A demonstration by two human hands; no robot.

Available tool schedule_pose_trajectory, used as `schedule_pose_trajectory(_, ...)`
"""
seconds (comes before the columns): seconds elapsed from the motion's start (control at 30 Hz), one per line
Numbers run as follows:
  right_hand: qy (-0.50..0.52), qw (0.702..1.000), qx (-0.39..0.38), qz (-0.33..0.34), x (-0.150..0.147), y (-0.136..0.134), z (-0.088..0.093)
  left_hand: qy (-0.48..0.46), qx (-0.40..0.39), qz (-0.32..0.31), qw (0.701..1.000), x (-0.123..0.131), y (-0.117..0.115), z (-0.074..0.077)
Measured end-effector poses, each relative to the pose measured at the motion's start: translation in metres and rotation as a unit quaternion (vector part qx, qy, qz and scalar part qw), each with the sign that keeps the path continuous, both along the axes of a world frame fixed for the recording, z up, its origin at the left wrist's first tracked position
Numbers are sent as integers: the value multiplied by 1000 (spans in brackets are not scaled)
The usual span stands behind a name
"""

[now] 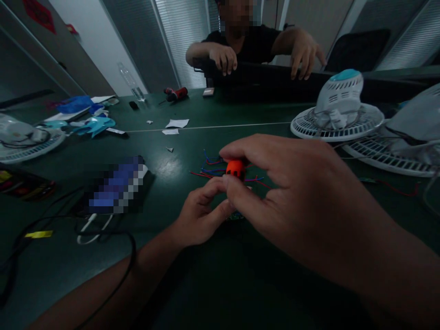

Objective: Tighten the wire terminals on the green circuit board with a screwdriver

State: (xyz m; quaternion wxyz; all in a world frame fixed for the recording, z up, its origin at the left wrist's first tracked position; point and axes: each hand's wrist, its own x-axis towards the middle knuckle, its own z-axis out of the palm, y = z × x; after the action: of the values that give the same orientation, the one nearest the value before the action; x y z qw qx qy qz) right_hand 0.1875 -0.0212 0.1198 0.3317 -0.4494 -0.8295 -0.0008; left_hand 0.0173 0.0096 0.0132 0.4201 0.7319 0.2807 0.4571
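Observation:
My right hand [292, 197] is closed round a screwdriver [235, 168], its orange-and-black handle upright between thumb and fingers; the shaft and tip are hidden. Just beneath, my left hand [202, 213] has its thumb and fingers pinched at a small green circuit board [235, 216]. Most of that board is covered by my hands. Thin red and blue wires [213, 172] spread from behind my fingers to the left, and more wires [256, 179] stick out to the right.
White fan heads [338, 126] lie at the right, another fan part [30, 144] at the far left. A phone [115, 185] with cables sits left of my hands. Across the green table are a red power drill [177, 94], a clear bottle [132, 82], paper scraps [177, 123] and a seated person [247, 50].

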Motion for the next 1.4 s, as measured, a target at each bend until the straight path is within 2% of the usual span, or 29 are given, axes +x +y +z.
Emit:
schedule_pose_trajectory(0.1,9,1000,10,-5,-3,0,-2,-16,19,-25,999,1,0,2)
schedule_pose_trajectory(0.23,14,998,45,-29,-5,0,-4,-25,-3,-10,1000,3,-1,2)
schedule_pose_trajectory(0.4,-2,998,48,-33,-5,-2,-2,-29,-29,-6,999,3,0,0)
schedule_pose_trajectory(0.63,-19,998,43,-29,-1,-2,-2,-13,8,-16,1000,-2,0,-8)
schedule_pose_trajectory(0.9,2,1000,28,-11,-4,-1,-3,-14,40,10,999,1,0,4)
schedule_pose_trajectory(1.03,11,1000,13,-9,-5,1,-4,-24,18,-11,999,3,0,4)
schedule_pose_trajectory(1.2,4,999,44,-32,-4,1,-6,-45,-9,6,999,4,0,2)
schedule_pose_trajectory(1.4,7,999,45,-21,-3,1,-5,-49,-7,11,999,4,1,-1)
